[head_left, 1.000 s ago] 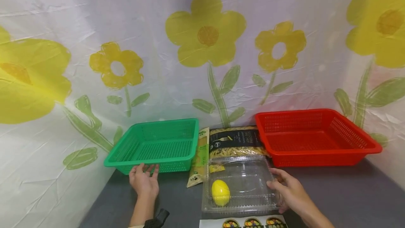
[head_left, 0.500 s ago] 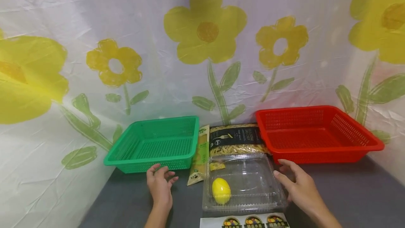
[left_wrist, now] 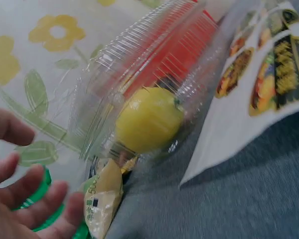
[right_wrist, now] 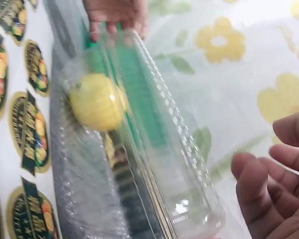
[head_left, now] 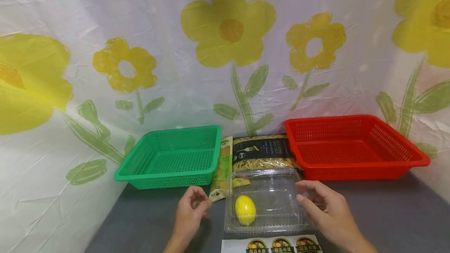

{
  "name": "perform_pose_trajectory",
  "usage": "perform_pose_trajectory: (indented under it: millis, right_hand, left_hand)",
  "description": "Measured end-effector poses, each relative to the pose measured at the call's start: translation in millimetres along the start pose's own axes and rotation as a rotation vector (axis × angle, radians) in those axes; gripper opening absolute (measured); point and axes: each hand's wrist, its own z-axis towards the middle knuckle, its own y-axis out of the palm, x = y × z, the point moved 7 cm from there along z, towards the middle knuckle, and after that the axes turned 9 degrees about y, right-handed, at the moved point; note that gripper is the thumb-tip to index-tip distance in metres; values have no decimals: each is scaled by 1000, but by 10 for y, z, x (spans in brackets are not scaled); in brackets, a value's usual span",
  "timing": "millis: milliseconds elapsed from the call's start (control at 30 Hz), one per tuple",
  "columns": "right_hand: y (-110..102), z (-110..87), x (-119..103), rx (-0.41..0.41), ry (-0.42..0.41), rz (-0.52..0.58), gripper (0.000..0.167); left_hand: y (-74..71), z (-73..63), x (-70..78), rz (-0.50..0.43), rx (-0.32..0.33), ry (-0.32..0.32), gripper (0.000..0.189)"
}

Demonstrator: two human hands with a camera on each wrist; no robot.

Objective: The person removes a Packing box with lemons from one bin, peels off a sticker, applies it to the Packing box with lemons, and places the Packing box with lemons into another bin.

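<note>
Clear plastic is being seen round the yellow fruit (head_left: 245, 210), which is being penned inside the box (head_left: 275, 202), probably against rolling. Nothing is being gripped by the left hand (head_left: 188, 214) or right hand (head_left: 330, 211); relaxed, part-bent fingers are being held near the box's side edges. Its far edge is being crowded by the pasta bag (head_left: 261, 148), its near one by the sticker sheet (head_left: 235, 246), while more room is being left sideways over the table (head_left: 397, 214)

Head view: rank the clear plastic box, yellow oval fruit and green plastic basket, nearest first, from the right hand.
1. Clear plastic box: left, beside the right hand.
2. Yellow oval fruit: box's left end.
3. Green plastic basket: far left.
</note>
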Motion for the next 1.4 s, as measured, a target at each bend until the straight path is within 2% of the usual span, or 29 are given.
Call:
perform_pose_trajectory:
  millis: [67, 133, 233, 300, 367, 400, 467, 533, 600, 667, 767, 900, 1000, 1133, 1167, 1233, 1333, 1400]
  right_hand:
    - [38, -50, -38, -45, -45, 34, 23]
    - [95, -105, -75, -119, -100, 88, 21]
    - [231, -189, -111, -286, -159, 186, 19]
    - [342, -246, -135, -399, -187, 236, 19]
    - [469, -297, -145, -498, -201, 243, 19]
    - [535, -318, -150, -539, -208, 238, 18]
    - [671, -357, -166, -592, -275, 201, 16]
    - [810, -389, -152, -646, -324, 173, 14]
    - [938, -422, -117, -685, -357, 160, 12]
    - [1045, -459, -64, -703, -370, 146, 11]
    - [1163, -519, 22, -680, -417, 91, 10]
    - [1232, -558, 103, -574, -506, -11, 12]
    - [1309, -559, 175, -573, -423, -40, 14]
    - [1387, -522, 310, -676, -222, -10, 15]
    - [1396, -510, 331, -695, -201, -3, 15]
    - [1399, -483, 365, -713, -181, 2, 17]
    - [1371, -447, 398, -710, -183, -28, 22]
    - [1337, -426, 409, -702, -187, -61, 26]
  left_hand:
    - [56, -33, -21, 48, -128, -28, 20]
    - [112, -68, -51, 88, -284, -64, 19]
    - [197, -136, -99, 147, -533, -100, 18]
    - [252, -168, -187, 158, -664, -123, 18]
    - [295, -193, -365, 167, -761, -149, 19]
    - [304, -200, -504, 171, -798, -163, 21]
    - [298, -203, -824, 172, -847, -192, 25]
    - [274, -196, -1135, 189, -874, -200, 28]
    - [251, -178, -1368, 215, -887, -190, 29]
    - [263, -159, -1478, 239, -893, -169, 27]
    - [331, -135, -1502, 271, -890, -140, 23]
    - [463, -107, -1411, 306, -868, -106, 21]
    - [463, -138, -1386, 325, -835, -126, 25]
    - [425, -181, -1348, 346, -807, -172, 30]
    - [418, -193, -1313, 356, -803, -171, 30]
    - [416, -219, -1174, 373, -798, -168, 30]
    - [458, -257, -819, 399, -791, -138, 28]
    - [494, -267, -570, 426, -783, -96, 26]
